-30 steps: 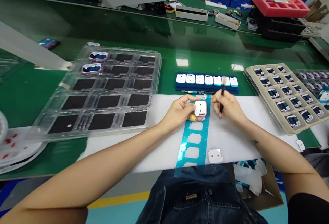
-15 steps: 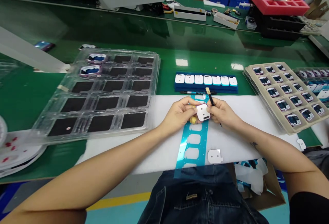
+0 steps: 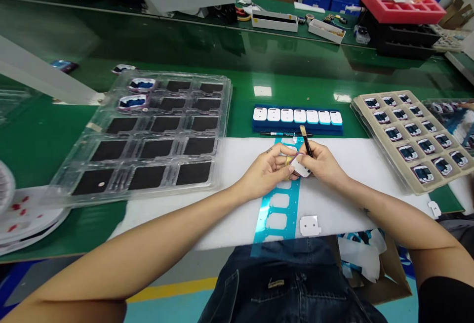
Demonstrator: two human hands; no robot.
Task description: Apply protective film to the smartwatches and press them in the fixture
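Between both hands is a small white plate (image 3: 301,165) with rounded corners, held tilted above a blue perforated film strip (image 3: 292,204). My left hand (image 3: 267,167) pinches its left side, with yellow covers partly visible at the fingertips. At its right side my right hand (image 3: 321,164) grips the plate and also holds a black brush (image 3: 305,141) with a pale tip pointing up. A white cut-out piece (image 3: 309,225) lies on the white cloth (image 3: 229,219) near the front edge. Behind the hands, a dark blue holder (image 3: 296,128) carries several white plates.
A large clear tray (image 3: 225,115) with black pads stands on the left. On the right is a beige tray (image 3: 407,184) of dark parts. A person's hand (image 3: 467,105) shows at the far right edge. An open cardboard box (image 3: 394,268) sits below the table's front edge.
The white plate has turned and tilted in my hands, and my right thumb now covers more of it. At the far right, a person's hand has appeared over the clear packs.
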